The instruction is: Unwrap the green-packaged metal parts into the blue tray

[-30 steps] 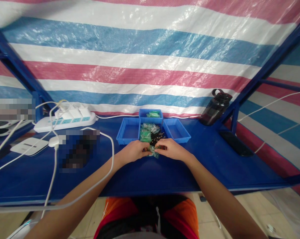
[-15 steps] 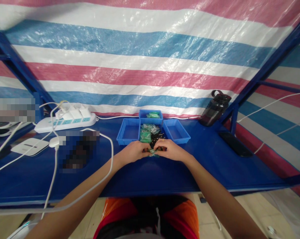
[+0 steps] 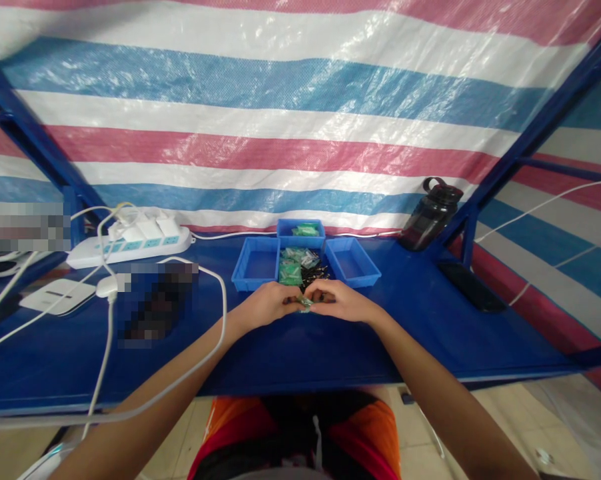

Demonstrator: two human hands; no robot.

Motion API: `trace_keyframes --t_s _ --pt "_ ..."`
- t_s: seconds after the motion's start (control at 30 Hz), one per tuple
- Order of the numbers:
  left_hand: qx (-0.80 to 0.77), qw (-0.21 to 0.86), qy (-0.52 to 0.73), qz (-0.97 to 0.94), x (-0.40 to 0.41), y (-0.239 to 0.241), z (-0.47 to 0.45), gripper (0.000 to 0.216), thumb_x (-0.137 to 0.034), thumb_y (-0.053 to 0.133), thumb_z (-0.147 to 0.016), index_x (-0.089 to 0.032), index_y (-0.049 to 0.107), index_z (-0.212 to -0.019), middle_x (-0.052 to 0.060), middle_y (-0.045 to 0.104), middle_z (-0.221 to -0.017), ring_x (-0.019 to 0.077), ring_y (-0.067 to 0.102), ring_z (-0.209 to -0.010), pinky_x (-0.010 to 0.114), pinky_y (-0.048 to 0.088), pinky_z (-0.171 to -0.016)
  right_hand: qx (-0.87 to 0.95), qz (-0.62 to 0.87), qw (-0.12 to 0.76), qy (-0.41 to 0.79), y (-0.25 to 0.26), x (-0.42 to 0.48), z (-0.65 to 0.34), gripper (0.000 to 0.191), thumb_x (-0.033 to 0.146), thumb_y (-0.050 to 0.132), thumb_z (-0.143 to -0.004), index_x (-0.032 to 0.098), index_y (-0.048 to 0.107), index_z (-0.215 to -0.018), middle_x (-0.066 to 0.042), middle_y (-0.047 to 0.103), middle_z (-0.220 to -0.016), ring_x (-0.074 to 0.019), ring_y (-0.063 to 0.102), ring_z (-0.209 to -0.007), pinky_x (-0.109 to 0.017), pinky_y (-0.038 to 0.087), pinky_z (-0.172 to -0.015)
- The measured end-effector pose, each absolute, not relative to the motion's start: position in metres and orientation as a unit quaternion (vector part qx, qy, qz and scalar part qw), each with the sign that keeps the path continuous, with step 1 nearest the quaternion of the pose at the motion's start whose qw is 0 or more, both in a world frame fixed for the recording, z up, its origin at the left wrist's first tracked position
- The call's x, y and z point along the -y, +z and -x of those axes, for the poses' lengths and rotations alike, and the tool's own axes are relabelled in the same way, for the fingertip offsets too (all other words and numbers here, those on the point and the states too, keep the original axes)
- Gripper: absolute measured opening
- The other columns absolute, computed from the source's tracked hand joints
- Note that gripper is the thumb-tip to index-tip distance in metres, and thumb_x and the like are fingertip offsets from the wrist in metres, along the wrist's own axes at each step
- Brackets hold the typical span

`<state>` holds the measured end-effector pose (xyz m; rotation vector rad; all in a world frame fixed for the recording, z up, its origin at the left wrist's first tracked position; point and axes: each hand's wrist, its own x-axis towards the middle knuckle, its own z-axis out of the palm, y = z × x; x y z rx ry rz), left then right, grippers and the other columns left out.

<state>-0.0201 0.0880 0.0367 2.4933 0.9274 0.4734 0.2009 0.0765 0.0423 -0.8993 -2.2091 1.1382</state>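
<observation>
My left hand and my right hand meet over the front of the blue table, fingers bent and pinched. Between their fingertips is a small clear plastic bag with some green on it; its contents are too small to make out. Just beyond my hands lies a pile of green-and-clear small bags. Beside that pile, to the right, are small dark pieces with light tips, partly hidden by my right hand.
Blue trays stand left, right and behind the pile; the back one holds green bags. A power strip and white cables lie left, one crossing my left forearm. A dark bottle and black phone are right.
My right hand has shifted slightly toward my left, so the fingertips are closer together. Less of the small bag shows between them.
</observation>
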Motion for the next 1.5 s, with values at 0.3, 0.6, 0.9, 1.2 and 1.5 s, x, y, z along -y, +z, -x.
trace_keyframes --t_s 0.3,0.6,0.9,1.2,1.5 --pt "-0.289 0.163 0.180 -0.926 -0.088 0.035 0.022 0.014 -0.024 0.052 -0.089 -0.017 0.064 -0.085 0.001 0.064 -0.071 0.0108 0.058 -0.062 0.018 0.035 -0.058 0.748 0.360 0.230 0.507 0.040 -0.080 -0.204 0.024 0.036 0.055 -0.085 0.016 0.065 -0.091 -0.002 0.061 -0.079 -0.0115 0.055 -0.062 -0.022 0.047 -0.054" --pt "-0.245 0.102 0.198 -0.944 -0.089 0.032 0.024 0.017 -0.022 0.048 -0.092 -0.016 0.064 -0.088 0.002 0.066 -0.075 0.0117 0.061 -0.068 0.019 0.037 -0.061 0.760 0.360 0.219 0.496 0.037 -0.081 -0.205 0.019 0.028 0.057 -0.081 0.016 0.064 -0.093 0.000 0.059 -0.070 -0.0114 0.054 -0.060 -0.021 0.045 -0.052" --pt "-0.223 0.032 0.212 -0.951 -0.087 0.032 0.023 0.023 -0.025 0.045 -0.095 -0.016 0.065 -0.087 0.002 0.065 -0.073 0.0110 0.061 -0.065 0.020 0.038 -0.058 0.768 0.368 0.234 0.468 0.032 -0.083 -0.203 0.014 0.019 0.055 -0.077 0.014 0.065 -0.087 0.002 0.057 -0.064 -0.0091 0.049 -0.055 -0.020 0.038 -0.051" --pt "-0.188 0.052 0.303 -0.933 -0.085 0.032 0.025 0.022 -0.024 0.045 -0.095 -0.016 0.064 -0.100 0.004 0.068 -0.080 0.0103 0.064 -0.071 0.018 0.044 -0.064 0.666 0.331 0.290 0.602 0.038 -0.082 -0.205 0.010 0.020 0.061 -0.076 0.015 0.061 -0.084 0.003 0.056 -0.065 -0.0079 0.051 -0.052 -0.020 0.040 -0.051" --pt "-0.191 0.022 0.344 -0.919 -0.087 0.027 0.024 0.017 -0.021 0.048 -0.093 -0.016 0.064 -0.095 0.003 0.069 -0.078 0.0105 0.065 -0.068 0.018 0.045 -0.062 0.566 0.315 0.307 0.697 0.040 -0.078 -0.202 0.016 0.027 0.067 -0.076 0.017 0.058 -0.083 0.004 0.051 -0.067 -0.0063 0.048 -0.052 -0.020 0.041 -0.052"
